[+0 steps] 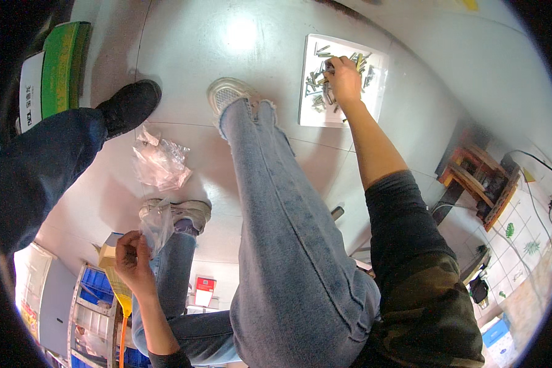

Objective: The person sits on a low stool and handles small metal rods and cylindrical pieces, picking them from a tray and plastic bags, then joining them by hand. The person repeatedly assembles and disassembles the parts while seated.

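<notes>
Right hand point(343, 76) is stretched out to the white rectangular sheet point(313, 110) on the pale glossy floor point(184, 49), fingers curled down into the heap of small metal pins, grey and brass-coloured point(318, 83); fingertips are buried in the heap, so can't tell whether anything is actually pinched. Left hand point(132, 257) is pulled in low near the knee, thumb and fingers closed on the edge of a small clear plastic bag point(158, 224), which stands up from the grip (contents not readable, too crumpled). Pins sit only on the sheet, well apart from the held bag. A loose pile of more clear plastic bags point(159, 162) lies on the floor between the two pale sneakers point(227, 93). Another person's black shoe point(129, 105) and dark trouser leg come in from the left. Blue compartment bin point(95, 306) is at lower left, wooden rack point(481, 184) at right.
</notes>
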### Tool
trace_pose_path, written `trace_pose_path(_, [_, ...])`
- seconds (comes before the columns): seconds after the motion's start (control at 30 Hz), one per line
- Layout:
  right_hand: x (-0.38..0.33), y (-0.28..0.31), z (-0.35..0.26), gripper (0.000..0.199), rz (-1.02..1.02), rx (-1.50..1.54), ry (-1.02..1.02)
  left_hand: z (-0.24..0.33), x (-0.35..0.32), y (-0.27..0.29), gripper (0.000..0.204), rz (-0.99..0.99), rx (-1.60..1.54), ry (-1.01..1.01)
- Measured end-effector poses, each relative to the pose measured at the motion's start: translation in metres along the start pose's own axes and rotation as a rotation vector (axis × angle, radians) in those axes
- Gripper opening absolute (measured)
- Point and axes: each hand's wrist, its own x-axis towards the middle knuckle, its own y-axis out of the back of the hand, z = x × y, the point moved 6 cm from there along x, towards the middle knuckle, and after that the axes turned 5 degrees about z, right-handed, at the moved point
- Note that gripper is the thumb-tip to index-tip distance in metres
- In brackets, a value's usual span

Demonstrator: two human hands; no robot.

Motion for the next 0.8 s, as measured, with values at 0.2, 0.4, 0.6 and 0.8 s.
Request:
trace_pose_path(0.2, [0.003,-0.007,-0.004,0.017,-0.091,0.025,0.109,0.002,-0.001,0.000,0.007,0.000,0.026,0.002])
trace_pose_path(0.4, [0.001,-0.014,-0.003,0.015,-0.153,0.034,0.148,0.003,-0.002,0.001,0.007,0.022,0.005,-0.001])
trace_pose_path(0.6, [-0.002,-0.014,-0.002,0.014,-0.150,0.082,0.146,0.006,-0.003,0.000,0.007,0.012,0.006,0.004])
trace_pose_path(0.8, [-0.005,-0.009,0.035,0.019,-0.041,0.444,-0.318,0.003,-0.004,0.002,0.006,0.009,-0.035,-0.003])
